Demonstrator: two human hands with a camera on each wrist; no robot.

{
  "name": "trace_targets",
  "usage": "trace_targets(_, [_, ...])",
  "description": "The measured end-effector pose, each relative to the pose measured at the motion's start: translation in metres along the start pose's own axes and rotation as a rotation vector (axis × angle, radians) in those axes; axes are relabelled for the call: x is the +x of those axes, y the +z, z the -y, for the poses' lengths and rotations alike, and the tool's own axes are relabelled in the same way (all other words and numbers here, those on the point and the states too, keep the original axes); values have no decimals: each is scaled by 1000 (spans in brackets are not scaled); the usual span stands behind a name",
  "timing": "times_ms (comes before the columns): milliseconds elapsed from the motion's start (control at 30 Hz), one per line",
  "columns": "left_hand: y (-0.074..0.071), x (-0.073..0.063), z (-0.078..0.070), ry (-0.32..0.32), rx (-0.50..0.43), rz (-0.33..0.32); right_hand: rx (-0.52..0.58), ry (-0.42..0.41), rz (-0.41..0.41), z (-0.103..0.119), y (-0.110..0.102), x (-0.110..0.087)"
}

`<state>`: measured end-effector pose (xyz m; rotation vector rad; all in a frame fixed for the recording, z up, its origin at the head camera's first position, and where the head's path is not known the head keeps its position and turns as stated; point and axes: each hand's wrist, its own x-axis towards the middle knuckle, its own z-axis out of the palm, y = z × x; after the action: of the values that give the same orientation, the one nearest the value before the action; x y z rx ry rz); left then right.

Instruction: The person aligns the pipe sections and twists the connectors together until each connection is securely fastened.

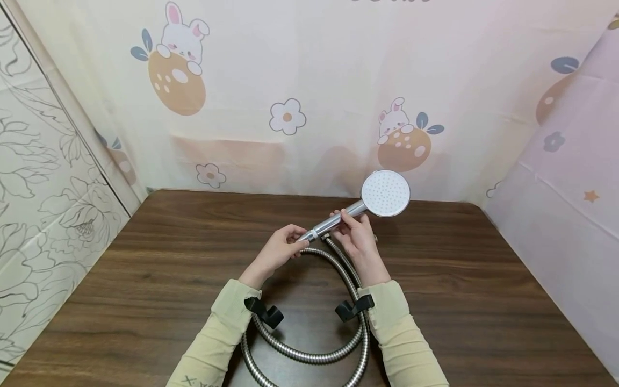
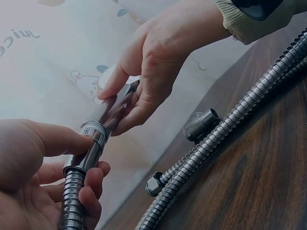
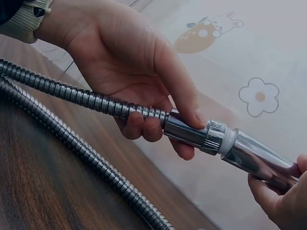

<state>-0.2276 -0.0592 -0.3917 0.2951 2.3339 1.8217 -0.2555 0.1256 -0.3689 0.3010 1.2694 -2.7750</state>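
Note:
A chrome shower head (image 1: 385,193) with a round white spray face is held tilted above the table, its face at the upper right. My right hand (image 1: 358,242) grips its handle (image 3: 259,160), thumb on top. My left hand (image 1: 280,248) pinches the conical chrome connector (image 3: 187,132) of a ribbed metal shower hose (image 3: 86,98). In the right wrist view the connector's knurled collar meets the handle end, with a band of white thread (image 3: 230,140) showing between them. The hose runs down from my left palm and lies in loops on the table.
The hose's other end, with a hex nut (image 2: 154,184), lies on the brown wooden table (image 1: 459,301). Near it is a small chrome fitting (image 2: 200,124), mostly hidden by my right hand in the head view. A patterned curtain (image 1: 329,97) hangs behind the table.

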Motion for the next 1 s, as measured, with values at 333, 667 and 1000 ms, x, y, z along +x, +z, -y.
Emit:
trace_targets(333, [2, 0, 0, 44, -52, -51, -11, -55, -35, -1, 5, -3])
trace_targets(667, [3, 1, -1, 114, 32, -147, -26, -107, -51, -4, 9, -3])
trace_targets(1000, [5, 2, -1, 131, 21, -164, -46, -118, -63, -4, 9, -3])
